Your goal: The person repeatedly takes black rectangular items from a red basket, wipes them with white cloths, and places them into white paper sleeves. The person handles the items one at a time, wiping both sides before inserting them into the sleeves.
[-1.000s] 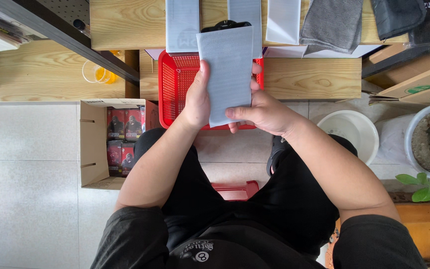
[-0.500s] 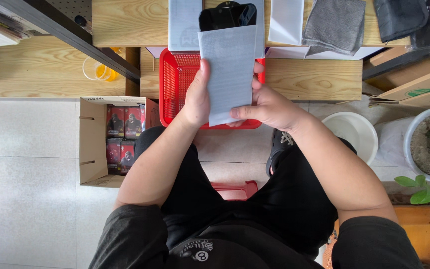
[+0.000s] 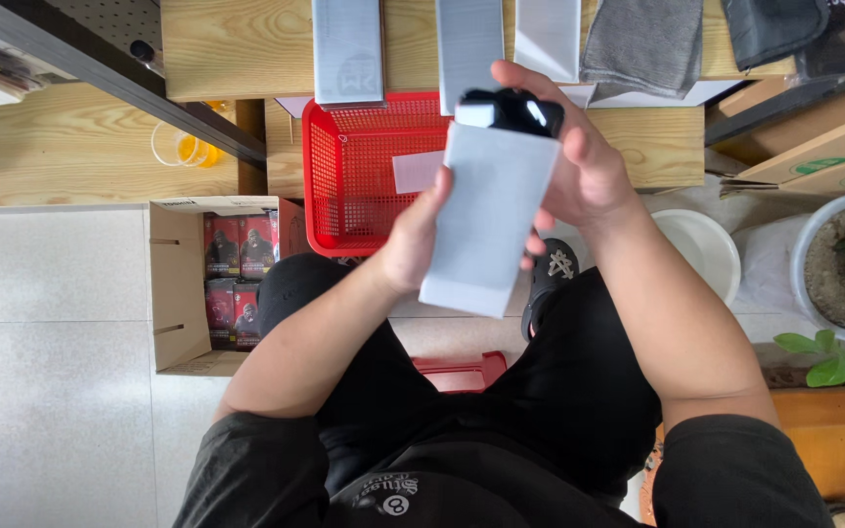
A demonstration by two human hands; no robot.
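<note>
A: Your left hand (image 3: 413, 244) has the grey flat pouch (image 3: 489, 220) by its left edge, fingers clamped behind it and the thumb pressed on the front. The pouch is raised over the red mesh basket (image 3: 354, 176), tilted so its top leans to the right.

B: And your right hand (image 3: 584, 161) is at the pouch's top end. Its fingers curl over a glossy black item (image 3: 509, 110) that pokes out of the mouth, gripping it from above, while the palm sits against the pouch's right edge.

A: So the black item lies right under your right fingertips, half in the pouch and half out. I can't tell how deep it goes.

B: Inside the basket, just left of the pouch, there's a white paper slip (image 3: 418, 171). Left of the basket, on the floor, an open cardboard box (image 3: 180, 284) holds small red packages (image 3: 237, 279).

A: Above the basket, grey pouches (image 3: 347, 49) hang over the wooden shelf (image 3: 237, 44). Well to the right of the basket sits a white bowl (image 3: 701, 249).
</note>
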